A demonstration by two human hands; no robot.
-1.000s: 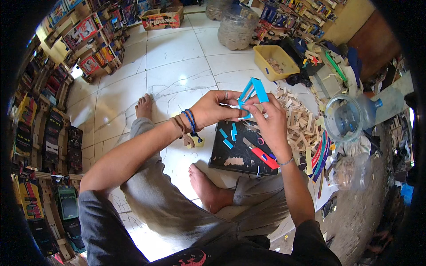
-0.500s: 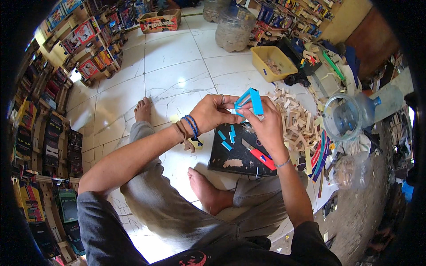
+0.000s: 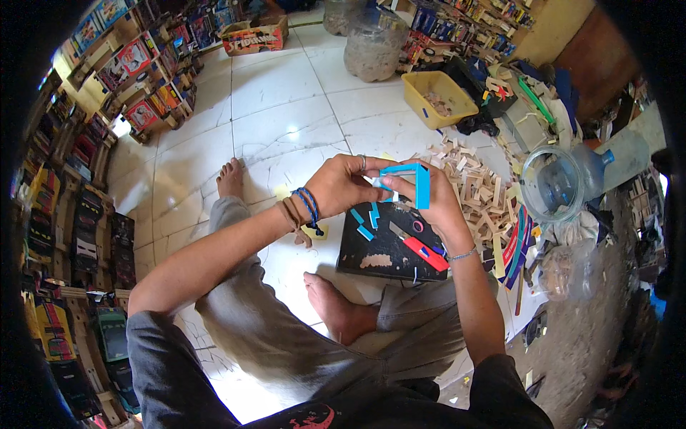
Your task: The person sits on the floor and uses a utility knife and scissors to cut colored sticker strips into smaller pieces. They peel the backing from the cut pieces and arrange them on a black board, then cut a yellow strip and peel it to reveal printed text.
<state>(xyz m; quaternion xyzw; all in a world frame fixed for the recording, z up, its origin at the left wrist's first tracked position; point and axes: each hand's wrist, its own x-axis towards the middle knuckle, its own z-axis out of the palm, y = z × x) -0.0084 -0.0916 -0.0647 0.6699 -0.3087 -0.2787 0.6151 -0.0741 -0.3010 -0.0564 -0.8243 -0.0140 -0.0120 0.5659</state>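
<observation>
Between both hands, above a black board (image 3: 350, 256), I hold a small bright-blue angular frame (image 3: 423, 190) with an open middle. My left hand (image 3: 344, 187) pinches its left end, where a whitish piece shows at the fingertips. My right hand (image 3: 444, 212) has its thumb and fingers closed on the frame's right part; some fingers are hidden behind it. Below, on the board, lie a red-handled utility knife (image 3: 426, 253) with its blade out, several blue strips (image 3: 365, 233) and a small dark ring (image 3: 418, 226).
A heap of small wooden pieces (image 3: 475, 182) spreads right of the board, beside coloured strips (image 3: 516, 247). Farther off stand a yellow basin (image 3: 437, 120), a clear plastic container (image 3: 550, 186) and a cardboard box (image 3: 255, 41). Wooden toy vehicles (image 3: 146, 68) are stacked at the left.
The blue frame has been turned in my hands, so its top lies flatter and its right side faces me. My right hand has shifted slightly down and to the right.
</observation>
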